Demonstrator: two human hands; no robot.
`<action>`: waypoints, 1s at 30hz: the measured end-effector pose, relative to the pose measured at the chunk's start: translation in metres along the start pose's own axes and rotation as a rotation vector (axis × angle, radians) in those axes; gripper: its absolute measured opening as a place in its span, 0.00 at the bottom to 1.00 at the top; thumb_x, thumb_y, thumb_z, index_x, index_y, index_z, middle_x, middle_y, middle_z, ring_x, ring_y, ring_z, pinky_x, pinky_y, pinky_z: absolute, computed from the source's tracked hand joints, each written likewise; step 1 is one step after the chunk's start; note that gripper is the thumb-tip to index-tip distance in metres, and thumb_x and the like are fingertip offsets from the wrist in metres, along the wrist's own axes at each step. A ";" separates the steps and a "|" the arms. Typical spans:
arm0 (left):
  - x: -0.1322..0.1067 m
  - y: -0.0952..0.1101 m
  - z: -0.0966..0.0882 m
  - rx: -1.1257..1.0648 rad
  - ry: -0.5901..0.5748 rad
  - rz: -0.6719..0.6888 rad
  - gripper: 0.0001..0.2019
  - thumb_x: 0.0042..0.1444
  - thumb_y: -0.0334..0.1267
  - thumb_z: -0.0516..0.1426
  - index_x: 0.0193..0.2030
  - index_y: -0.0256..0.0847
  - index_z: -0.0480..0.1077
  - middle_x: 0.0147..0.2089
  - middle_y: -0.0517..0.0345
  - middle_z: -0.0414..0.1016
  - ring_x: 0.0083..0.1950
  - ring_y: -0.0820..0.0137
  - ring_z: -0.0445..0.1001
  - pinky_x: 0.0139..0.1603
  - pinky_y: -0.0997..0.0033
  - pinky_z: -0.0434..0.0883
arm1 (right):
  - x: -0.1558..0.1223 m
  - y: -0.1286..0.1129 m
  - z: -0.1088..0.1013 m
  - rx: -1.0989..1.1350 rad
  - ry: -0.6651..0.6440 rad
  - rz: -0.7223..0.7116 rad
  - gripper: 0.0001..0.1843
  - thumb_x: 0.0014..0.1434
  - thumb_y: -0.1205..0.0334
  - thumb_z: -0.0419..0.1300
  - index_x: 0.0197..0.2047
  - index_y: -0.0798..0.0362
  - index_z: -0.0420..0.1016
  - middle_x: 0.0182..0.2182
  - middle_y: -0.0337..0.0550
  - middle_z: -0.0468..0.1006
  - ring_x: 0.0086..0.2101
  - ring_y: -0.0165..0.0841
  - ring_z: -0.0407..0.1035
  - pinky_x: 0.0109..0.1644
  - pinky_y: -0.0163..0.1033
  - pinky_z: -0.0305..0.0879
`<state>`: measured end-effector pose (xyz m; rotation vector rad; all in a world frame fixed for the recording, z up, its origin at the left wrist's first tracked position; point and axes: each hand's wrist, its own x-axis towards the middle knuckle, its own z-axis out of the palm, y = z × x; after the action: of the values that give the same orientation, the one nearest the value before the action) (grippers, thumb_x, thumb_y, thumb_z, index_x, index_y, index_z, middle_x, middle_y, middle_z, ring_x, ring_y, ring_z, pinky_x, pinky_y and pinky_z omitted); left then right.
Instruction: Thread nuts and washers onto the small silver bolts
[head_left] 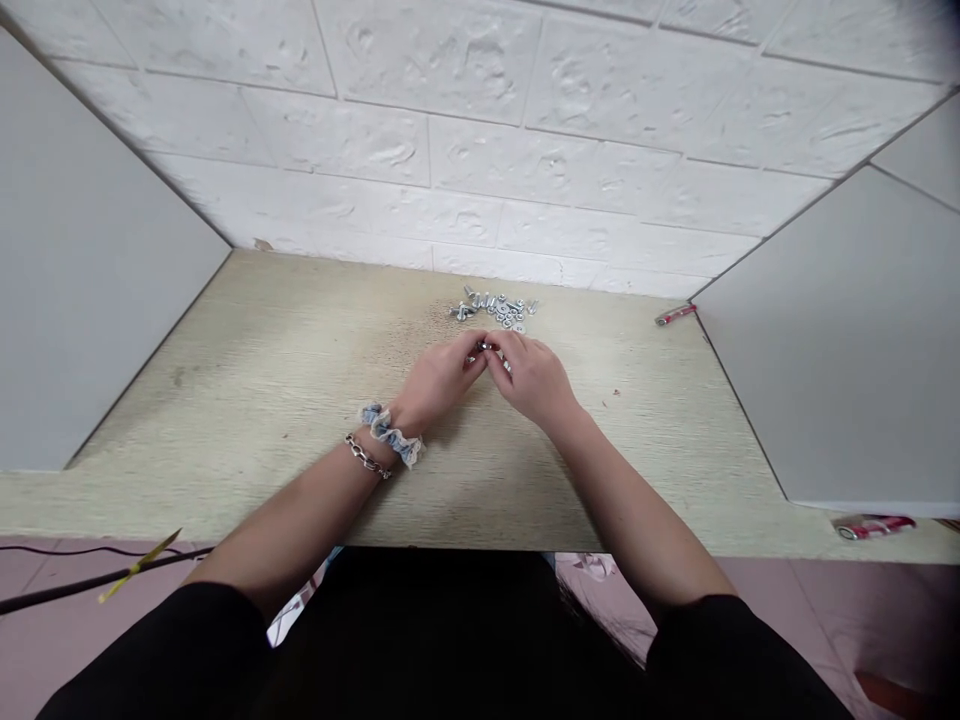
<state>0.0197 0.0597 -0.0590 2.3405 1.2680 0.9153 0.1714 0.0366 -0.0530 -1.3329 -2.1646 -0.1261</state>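
**Q:** Where are your hands working, operator?

**A:** You are bringing your left hand (441, 377) and right hand (531, 377) together above the pale wood-grain laminate counter (285, 400), just in front of a heap of zinc-plated steel bolts and hex nuts (495, 310). Your fingers (501, 350) are pinching from both sides on a small silver metal fastener (486, 346), which they mostly hide.

**Q:** What are the risks?

**A:** You are gripping smooth plated metal with bare skin, so a loosened pinch could let the fastener drop and bounce on the hard counter. Your steel link chain bracelet (366, 456) could also snag loose bolts if you are reaching across the heap.
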 end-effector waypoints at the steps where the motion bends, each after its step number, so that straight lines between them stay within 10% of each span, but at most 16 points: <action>1: 0.000 0.001 0.000 0.004 -0.003 0.004 0.11 0.58 0.37 0.53 0.47 0.41 0.68 0.34 0.58 0.77 0.32 0.72 0.74 0.32 0.75 0.66 | 0.000 -0.001 0.000 -0.011 0.006 0.000 0.10 0.64 0.62 0.45 0.41 0.52 0.66 0.35 0.45 0.76 0.35 0.36 0.69 0.39 0.40 0.61; 19: -0.002 0.001 -0.002 0.047 -0.035 0.024 0.10 0.59 0.42 0.52 0.41 0.40 0.70 0.30 0.59 0.76 0.28 0.73 0.72 0.28 0.75 0.63 | 0.000 -0.010 0.000 -0.081 -0.139 0.342 0.22 0.63 0.50 0.45 0.24 0.53 0.67 0.18 0.40 0.69 0.20 0.28 0.60 0.25 0.36 0.39; 30: 0.000 0.000 0.004 -0.139 0.007 -0.061 0.12 0.61 0.45 0.50 0.45 0.41 0.65 0.37 0.56 0.76 0.32 0.72 0.74 0.32 0.73 0.66 | 0.002 -0.005 -0.003 0.306 0.013 0.433 0.24 0.63 0.43 0.41 0.27 0.51 0.62 0.20 0.36 0.67 0.22 0.28 0.60 0.26 0.33 0.49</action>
<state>0.0219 0.0595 -0.0621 2.1821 1.2304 0.9607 0.1677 0.0339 -0.0481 -1.5674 -1.7479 0.3502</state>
